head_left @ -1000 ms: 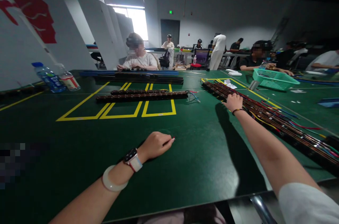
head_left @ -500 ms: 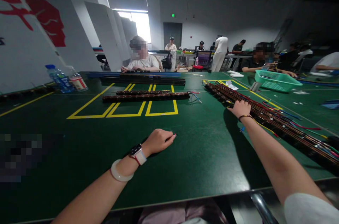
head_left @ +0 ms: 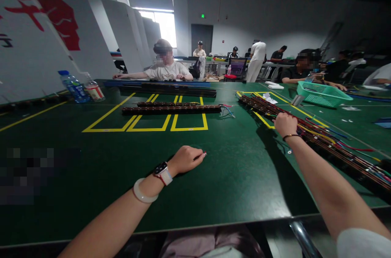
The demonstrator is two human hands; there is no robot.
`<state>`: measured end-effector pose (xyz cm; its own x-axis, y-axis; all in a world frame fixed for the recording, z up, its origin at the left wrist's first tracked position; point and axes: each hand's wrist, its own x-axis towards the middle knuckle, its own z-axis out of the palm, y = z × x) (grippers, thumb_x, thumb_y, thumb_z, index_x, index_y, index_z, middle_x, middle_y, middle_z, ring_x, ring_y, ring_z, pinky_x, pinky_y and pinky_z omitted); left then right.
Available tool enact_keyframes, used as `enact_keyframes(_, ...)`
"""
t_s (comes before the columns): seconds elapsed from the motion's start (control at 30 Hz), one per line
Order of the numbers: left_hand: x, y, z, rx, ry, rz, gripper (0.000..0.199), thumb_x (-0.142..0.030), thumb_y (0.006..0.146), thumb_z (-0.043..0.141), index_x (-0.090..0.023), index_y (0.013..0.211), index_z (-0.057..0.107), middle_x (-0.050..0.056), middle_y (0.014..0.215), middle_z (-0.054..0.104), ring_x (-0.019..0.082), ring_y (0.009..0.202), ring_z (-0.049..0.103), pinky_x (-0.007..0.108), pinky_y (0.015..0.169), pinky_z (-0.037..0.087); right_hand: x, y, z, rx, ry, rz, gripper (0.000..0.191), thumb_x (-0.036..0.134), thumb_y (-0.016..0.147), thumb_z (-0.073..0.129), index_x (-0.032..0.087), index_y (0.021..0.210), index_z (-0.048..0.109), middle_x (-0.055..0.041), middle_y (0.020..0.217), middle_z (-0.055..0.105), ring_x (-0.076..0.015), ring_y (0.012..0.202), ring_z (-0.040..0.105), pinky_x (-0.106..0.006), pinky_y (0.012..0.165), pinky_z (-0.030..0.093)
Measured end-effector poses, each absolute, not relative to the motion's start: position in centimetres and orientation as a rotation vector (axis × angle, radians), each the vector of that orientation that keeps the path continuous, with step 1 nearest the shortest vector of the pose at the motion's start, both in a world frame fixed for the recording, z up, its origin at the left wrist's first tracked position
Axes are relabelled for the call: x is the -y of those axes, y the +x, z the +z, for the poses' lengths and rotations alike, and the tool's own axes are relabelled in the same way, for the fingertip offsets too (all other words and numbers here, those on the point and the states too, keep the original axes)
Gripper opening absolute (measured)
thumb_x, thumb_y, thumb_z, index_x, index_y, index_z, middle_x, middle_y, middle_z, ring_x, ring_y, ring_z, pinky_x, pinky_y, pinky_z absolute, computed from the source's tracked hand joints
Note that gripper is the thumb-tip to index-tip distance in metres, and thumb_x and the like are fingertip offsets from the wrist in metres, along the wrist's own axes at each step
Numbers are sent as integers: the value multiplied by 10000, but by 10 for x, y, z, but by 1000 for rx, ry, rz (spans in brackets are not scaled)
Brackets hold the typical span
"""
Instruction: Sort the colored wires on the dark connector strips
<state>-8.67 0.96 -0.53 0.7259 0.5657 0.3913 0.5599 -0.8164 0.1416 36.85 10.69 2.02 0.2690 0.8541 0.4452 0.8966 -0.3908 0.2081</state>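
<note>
My left hand (head_left: 187, 159) rests on the green table, fingers curled in with thumb and index together. A tiny red and white spot shows at their tips; whether it is a nail or a small part I cannot tell. My right hand (head_left: 286, 124) is closed round the near side of a bundle of long black strips (head_left: 326, 144) with copper-coloured lines along them. Its fingertips are hidden behind the knuckles. Red, blue, yellow and green wires (head_left: 363, 149) trail from the bundle. Two similar strips (head_left: 172, 110) lie inside yellow tape outlines farther off, left of centre.
A green basket (head_left: 324, 94) stands at the back right, with white paper (head_left: 270, 98) left of it. Two bottles (head_left: 75, 87) stand at the back left. Long dark and blue bars (head_left: 174, 89) lie before a seated co-worker (head_left: 165, 66). The table edge (head_left: 195, 228) runs close to me.
My right hand has shifted slightly right with the near strip, and yellow tape now shows beside it. My left hand stays on the table. The co-worker opposite has stretched an arm sideways.
</note>
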Motion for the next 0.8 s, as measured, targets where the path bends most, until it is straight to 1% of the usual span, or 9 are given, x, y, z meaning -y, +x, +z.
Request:
enact_keyframes(0.1, -10, -87, -7, -941, 2926, 666, 361, -315, 961, 352, -170, 695, 549, -12, 612, 562, 103, 567, 530, 235, 599, 330, -96, 365, 50, 1855, -2258, -975, 268, 178, 901, 388, 22, 1053, 544, -265, 995, 578, -330, 957, 539, -417, 787, 341)
enact_keyframes(0.2, -10, -87, -7, -939, 2937, 669, 363, -313, 963, 352, -170, 688, 541, -14, 604, 552, 100, 555, 515, 237, 589, 321, -88, 359, 82, 1958, -2157, -1035, 280, 126, 911, 324, 35, 1061, 542, -270, 992, 569, -322, 960, 515, -414, 785, 319)
enact_keyframes(0.33, -10, -87, -6, -921, 2924, 693, 358, -305, 959, 366, -168, 677, 539, -21, 589, 538, 93, 530, 494, 233, 566, 312, -73, 334, 115, 2066, -1918, -1228, 274, 204, 935, 341, 79, 1065, 548, -245, 1020, 576, -327, 1008, 489, -402, 816, 317)
enact_keyframes(0.43, -9, -86, -6, -890, 2959, 722, 358, -291, 955, 376, -169, 656, 531, -25, 576, 530, 93, 520, 487, 241, 564, 309, -64, 299, 125, 2128, -1749, -1279, 311, 283, 946, 362, 71, 1085, 542, -230, 1046, 590, -310, 993, 515, -383, 810, 342)
enact_keyframes(0.53, -7, -84, -6, -833, 3018, 766, 357, -271, 951, 381, -170, 640, 525, -24, 568, 536, 95, 522, 492, 250, 566, 309, -58, 251, 116, 2131, -1719, -1111, 372, 369, 912, 462, 62, 1112, 527, -214, 1042, 613, -292, 916, 569, -366, 749, 373)
enact_keyframes(0.6, -5, -83, -6, -772, 3042, 799, 348, -254, 945, 392, -171, 635, 525, -24, 560, 540, 94, 523, 498, 253, 572, 315, -56, 213, 101, 2214, -1656, -933, 387, 385, 906, 478, 69, 1124, 523, -198, 1039, 626, -275, 893, 590, -349, 728, 387)
enact_keyframes(0.73, 0, -81, -4, -675, 3066, 885, 344, -229, 929, 411, -172, 605, 513, -22, 530, 534, 94, 505, 496, 264, 561, 315, -50, 132, 62, 2420, -1465, -606, 310, 345, 905, 505, 109, 1106, 528, -165, 1095, 616, -247, 934, 595, -324, 767, 410)
enact_keyframes(0.8, 3, -81, -4, -640, 3081, 935, 343, -229, 918, 420, -175, 592, 512, -18, 518, 530, 100, 502, 495, 273, 557, 319, -47, 96, 45, 2505, -1383, -473, 267, 326, 906, 514, 126, 1081, 533, -153, 1078, 615, -243, 942, 595, -322, 778, 420)
